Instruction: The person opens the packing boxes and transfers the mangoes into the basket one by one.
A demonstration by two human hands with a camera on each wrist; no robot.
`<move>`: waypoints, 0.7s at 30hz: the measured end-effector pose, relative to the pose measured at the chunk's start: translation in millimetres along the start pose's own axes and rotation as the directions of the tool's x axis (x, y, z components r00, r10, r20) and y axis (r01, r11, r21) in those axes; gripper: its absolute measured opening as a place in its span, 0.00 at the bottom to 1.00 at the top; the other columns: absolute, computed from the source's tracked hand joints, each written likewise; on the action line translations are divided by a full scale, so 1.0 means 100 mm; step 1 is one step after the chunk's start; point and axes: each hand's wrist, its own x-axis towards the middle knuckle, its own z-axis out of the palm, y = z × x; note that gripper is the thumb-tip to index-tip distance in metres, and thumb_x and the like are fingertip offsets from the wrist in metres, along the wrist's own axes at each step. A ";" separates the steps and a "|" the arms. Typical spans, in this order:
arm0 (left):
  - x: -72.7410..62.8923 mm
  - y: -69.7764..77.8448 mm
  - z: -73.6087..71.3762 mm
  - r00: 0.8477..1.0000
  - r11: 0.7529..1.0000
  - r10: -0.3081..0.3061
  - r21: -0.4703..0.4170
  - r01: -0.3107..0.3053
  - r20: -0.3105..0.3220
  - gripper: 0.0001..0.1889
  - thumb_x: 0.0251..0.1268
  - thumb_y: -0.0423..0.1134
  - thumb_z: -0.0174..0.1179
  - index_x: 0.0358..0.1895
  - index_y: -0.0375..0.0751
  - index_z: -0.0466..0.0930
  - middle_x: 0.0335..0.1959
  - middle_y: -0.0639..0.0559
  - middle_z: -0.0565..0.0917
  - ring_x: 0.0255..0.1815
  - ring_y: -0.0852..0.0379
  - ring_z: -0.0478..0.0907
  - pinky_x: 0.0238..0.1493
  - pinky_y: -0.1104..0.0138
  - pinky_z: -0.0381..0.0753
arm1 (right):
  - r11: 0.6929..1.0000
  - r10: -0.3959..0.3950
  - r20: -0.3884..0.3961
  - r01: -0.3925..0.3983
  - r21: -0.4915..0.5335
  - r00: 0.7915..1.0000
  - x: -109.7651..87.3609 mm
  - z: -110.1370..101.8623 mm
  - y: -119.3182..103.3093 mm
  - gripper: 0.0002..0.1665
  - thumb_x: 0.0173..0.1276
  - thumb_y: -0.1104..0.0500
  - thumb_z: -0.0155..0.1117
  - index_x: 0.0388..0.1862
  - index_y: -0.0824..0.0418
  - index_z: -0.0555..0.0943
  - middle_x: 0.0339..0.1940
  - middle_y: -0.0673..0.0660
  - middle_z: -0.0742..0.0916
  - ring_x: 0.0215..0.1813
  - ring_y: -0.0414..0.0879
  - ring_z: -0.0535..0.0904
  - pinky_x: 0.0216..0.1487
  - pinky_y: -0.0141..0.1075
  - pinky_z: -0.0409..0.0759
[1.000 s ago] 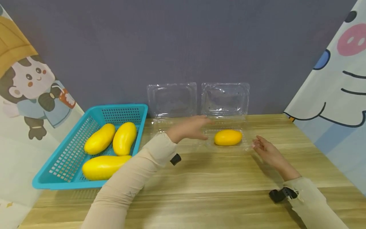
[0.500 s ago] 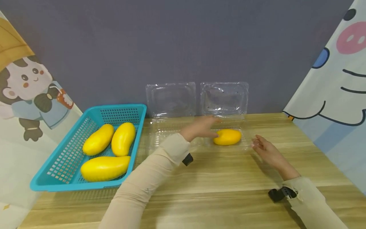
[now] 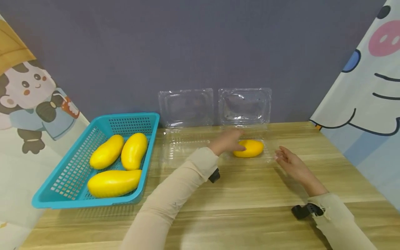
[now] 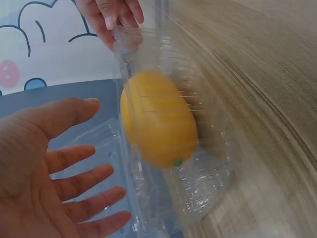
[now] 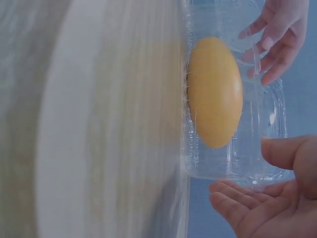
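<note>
A yellow mango (image 3: 252,148) lies in the base of the right clear plastic clamshell box (image 3: 244,106), whose lid stands up behind it. My left hand (image 3: 227,141) is over the left part of this box, covering one end of the mango in the head view. In the left wrist view its fingers (image 4: 84,186) are spread, with a gap to the mango (image 4: 158,119). Beside the box's right end is my right hand (image 3: 290,165), thumb and fingers (image 5: 237,201) apart. Its fingertips are close to the box's edge; whether they touch it I cannot tell.
A second clear clamshell box (image 3: 186,107) stands with its lid up just left of the first. Further left, a blue plastic basket (image 3: 150,139) holds three larger mangoes (image 3: 114,183). A grey wall (image 3: 187,45) rises behind the wooden table (image 3: 243,215).
My left hand has moved right, from the left edge of the right box to over the mango's left end. My right hand has stayed in place beside the box.
</note>
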 end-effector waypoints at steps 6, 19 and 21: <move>0.08 -0.01 0.09 0.998 0.998 -0.056 0.003 0.056 -0.006 0.35 0.58 0.49 0.65 0.68 0.46 0.64 0.66 0.52 0.70 0.66 0.53 0.66 0.66 0.60 0.65 | 1.000 -0.003 0.004 0.003 -0.008 1.000 0.02 -0.01 0.01 0.37 0.77 0.58 0.41 0.69 0.83 0.41 0.65 0.82 0.61 0.66 0.74 0.59 0.62 0.59 0.61; 0.24 0.18 0.30 0.996 0.992 -0.089 -0.089 0.089 0.007 0.39 0.55 0.50 0.67 0.69 0.44 0.62 0.68 0.50 0.67 0.66 0.52 0.66 0.66 0.62 0.65 | 1.000 0.015 0.017 -0.014 -0.020 1.000 0.00 -0.01 -0.04 0.37 0.77 0.59 0.42 0.69 0.83 0.41 0.65 0.82 0.61 0.66 0.73 0.59 0.62 0.58 0.62; 0.26 0.19 0.32 0.995 0.991 -0.097 -0.096 0.097 0.005 0.39 0.54 0.50 0.67 0.69 0.45 0.62 0.69 0.50 0.65 0.67 0.52 0.64 0.67 0.62 0.64 | 1.000 0.014 0.015 -0.014 -0.022 1.000 0.00 -0.02 -0.03 0.37 0.77 0.59 0.42 0.69 0.84 0.41 0.65 0.82 0.61 0.66 0.73 0.59 0.62 0.58 0.61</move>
